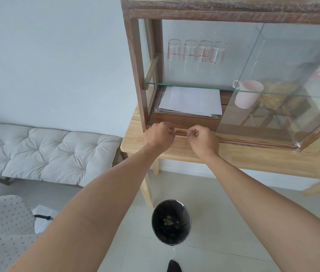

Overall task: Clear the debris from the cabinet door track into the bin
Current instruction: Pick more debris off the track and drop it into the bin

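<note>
A wooden cabinet [133, 61] with glass doors stands on a light wooden table [233, 156]. Its door track [182, 132] runs along the bottom front edge. My left hand [159, 136] and my right hand [204, 140] are both pinched shut over the track's left part, a short gap apart. Between their fingertips stretches a thin clear strip [181, 131] that looks like tape, lying along the track. Debris in the track is too small to make out. On the floor below the table stands a round black bin [155, 214] with brownish crumbs [170, 220] at its bottom.
The sliding glass door [273, 85] is pushed to the right. Inside are several upturned glasses [196, 52], a white mug [247, 93] and papers [190, 101]. A cushioned bench [47, 152] stands left, and a dotted chair [2, 228] at the lower left.
</note>
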A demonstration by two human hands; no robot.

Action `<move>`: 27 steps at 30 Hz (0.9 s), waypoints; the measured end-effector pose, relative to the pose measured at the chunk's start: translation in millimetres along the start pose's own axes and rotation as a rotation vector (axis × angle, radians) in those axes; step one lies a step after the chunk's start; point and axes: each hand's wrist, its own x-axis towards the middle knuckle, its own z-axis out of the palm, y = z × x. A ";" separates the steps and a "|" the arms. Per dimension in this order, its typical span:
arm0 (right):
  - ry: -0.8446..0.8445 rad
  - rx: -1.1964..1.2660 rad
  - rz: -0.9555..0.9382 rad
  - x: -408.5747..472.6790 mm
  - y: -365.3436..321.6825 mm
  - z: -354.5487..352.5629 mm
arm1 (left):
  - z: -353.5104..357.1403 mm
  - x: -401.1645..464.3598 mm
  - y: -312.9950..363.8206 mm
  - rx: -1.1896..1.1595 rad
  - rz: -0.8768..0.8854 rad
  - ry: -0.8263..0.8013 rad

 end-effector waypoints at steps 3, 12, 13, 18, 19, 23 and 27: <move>0.010 0.002 0.007 -8.3 1.5 -2.7 | -3.1 -10.0 -5.0 -0.020 0.001 0.005; 0.030 0.024 0.025 -49.4 -0.3 -2.1 | -18.0 -50.6 -26.3 -0.032 0.001 -0.031; 0.029 0.025 0.030 -55.5 0.1 -1.1 | -19.9 -56.2 -29.5 -0.028 0.003 -0.038; 0.014 0.041 0.036 -88.9 4.8 3.8 | -26.0 -84.9 -46.5 -0.027 0.015 -0.074; 0.009 0.043 0.040 -95.8 6.2 4.8 | -26.5 -90.5 -49.8 -0.023 0.017 -0.080; -0.050 0.061 0.041 -120.5 12.4 9.8 | -24.7 -113.4 -62.8 -0.012 0.032 -0.104; -0.103 0.061 0.053 -145.7 21.2 18.7 | -15.1 -135.2 -74.6 0.003 0.019 -0.153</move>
